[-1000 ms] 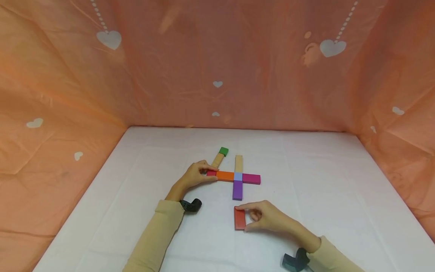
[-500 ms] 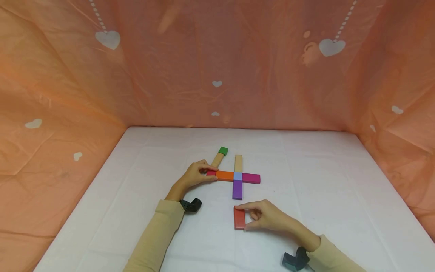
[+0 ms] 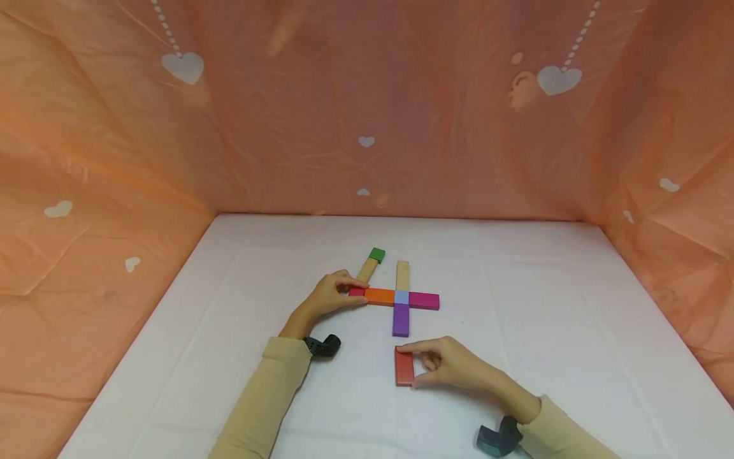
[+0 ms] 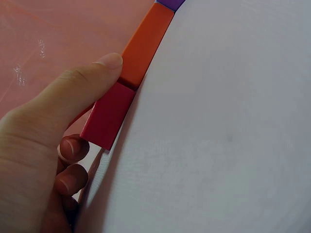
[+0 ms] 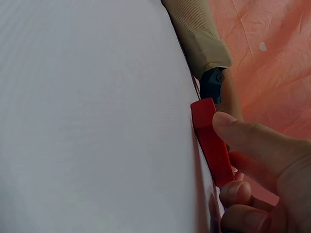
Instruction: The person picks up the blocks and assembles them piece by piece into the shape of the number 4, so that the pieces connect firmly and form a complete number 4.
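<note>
My left hand pinches a small crimson block between thumb and fingers, at the left end of a flat row of blocks. Against it lies an orange block, then a light blue square and a magenta block. A purple block extends from the square toward me, a plain wooden block away from me. Closer to me, my right hand holds a red rectangular block by its two ends, thumb near and forefinger far. That block sits apart from the purple one.
Beyond the left hand, another plain wooden block slants away, with a green block at its far end. White cloth covers the table. Orange sheeting with hearts rises at the back and sides. Each wrist wears a dark camera mount.
</note>
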`<state>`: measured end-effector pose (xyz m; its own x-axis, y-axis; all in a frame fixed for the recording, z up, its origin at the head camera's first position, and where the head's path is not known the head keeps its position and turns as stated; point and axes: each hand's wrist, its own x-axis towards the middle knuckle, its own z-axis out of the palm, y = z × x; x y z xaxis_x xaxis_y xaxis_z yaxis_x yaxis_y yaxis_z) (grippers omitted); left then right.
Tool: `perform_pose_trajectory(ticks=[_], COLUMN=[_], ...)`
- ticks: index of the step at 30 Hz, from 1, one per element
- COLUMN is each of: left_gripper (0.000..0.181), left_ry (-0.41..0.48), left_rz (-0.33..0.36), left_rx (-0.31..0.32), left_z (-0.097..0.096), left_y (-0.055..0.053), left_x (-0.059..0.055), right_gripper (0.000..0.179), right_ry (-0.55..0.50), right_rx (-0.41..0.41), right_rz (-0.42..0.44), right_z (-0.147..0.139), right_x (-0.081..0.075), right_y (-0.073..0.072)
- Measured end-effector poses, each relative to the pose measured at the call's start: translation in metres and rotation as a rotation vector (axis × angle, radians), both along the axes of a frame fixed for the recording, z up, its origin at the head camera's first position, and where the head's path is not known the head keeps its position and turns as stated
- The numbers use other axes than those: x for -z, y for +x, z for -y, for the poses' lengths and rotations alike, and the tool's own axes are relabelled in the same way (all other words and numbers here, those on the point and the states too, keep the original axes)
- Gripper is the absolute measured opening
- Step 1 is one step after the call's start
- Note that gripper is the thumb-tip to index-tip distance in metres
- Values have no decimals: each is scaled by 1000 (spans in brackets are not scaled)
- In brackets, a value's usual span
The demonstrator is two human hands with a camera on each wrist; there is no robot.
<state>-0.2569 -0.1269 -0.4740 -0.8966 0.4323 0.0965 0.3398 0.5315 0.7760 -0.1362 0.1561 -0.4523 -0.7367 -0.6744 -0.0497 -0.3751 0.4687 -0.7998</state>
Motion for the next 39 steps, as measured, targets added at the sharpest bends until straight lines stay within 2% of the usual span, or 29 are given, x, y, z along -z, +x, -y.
perform_pose_trajectory(ticks=[19, 39], left_gripper=[32, 32], left_ry=[2, 13], left_rz=[12, 23], left_rx=[-9, -6], left_z=[0, 0], left_y=[0, 0], left_x=[1, 0], right_gripper=[52, 53], right_ry=[28, 29], right_rx=[26, 32], right_rz=[17, -13], right_z=[2, 3], right_x=[0, 1], right_y=[-3, -4])
